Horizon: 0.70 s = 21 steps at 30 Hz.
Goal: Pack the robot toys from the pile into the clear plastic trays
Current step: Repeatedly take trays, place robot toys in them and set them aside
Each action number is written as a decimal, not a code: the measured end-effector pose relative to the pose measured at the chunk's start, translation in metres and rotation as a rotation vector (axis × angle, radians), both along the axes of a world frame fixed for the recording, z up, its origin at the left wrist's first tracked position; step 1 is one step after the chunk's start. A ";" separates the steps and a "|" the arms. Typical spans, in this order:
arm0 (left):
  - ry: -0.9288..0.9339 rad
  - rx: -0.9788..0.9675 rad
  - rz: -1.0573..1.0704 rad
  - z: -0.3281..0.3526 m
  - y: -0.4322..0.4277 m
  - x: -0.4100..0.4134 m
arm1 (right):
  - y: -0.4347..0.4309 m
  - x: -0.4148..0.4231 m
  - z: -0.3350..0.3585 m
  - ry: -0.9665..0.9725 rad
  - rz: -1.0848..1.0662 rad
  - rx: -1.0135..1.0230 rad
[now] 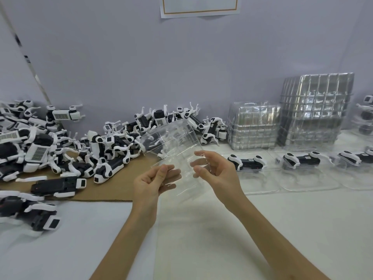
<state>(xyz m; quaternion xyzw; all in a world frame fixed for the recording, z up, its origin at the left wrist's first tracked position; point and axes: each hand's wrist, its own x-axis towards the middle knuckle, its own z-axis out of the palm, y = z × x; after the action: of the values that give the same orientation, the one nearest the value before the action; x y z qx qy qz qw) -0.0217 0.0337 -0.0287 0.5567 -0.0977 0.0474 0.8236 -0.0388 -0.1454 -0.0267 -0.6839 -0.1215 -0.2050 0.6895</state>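
While my left hand point(155, 181) and right hand point(214, 168) pinch one empty clear plastic tray point(173, 144) mid-air, black-and-white robot toys point(66, 142) lie piled far left; their barcode stickers unreadable.

Toy packing station, small factory or assembly workshop.
Big pile of identical black-and-white robot dog toys point(60, 150) on a cardboard sheet point(121, 186), white work table point(282, 229), two stacks of empty clear plastic trays point(314, 110) against a plain grey wall point(161, 67), packed trays point(248, 168) in a row, paper notice point(199, 6) taped up.
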 end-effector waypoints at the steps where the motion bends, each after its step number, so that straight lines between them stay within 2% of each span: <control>1: -0.007 0.020 0.009 0.000 0.001 0.000 | 0.000 0.000 0.000 -0.009 -0.012 -0.004; 7: -0.003 0.030 0.040 -0.001 0.004 0.004 | -0.011 0.000 0.006 -0.067 -0.152 0.096; 12: 0.001 0.009 0.029 -0.004 0.006 0.006 | -0.011 -0.001 0.010 -0.112 -0.189 0.110; 17: 0.176 -0.276 0.191 -0.001 0.043 0.025 | -0.061 0.001 0.023 -0.036 -0.436 0.401; 21: 0.257 -0.380 0.197 -0.008 0.059 0.037 | -0.070 -0.003 0.021 -0.069 -0.446 0.271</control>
<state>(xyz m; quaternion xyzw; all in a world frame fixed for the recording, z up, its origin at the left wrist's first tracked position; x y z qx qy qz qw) 0.0151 0.0926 -0.0370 0.4002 0.0731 0.0737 0.9105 -0.0419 -0.2154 -0.0058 -0.5879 0.0373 -0.3895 0.7080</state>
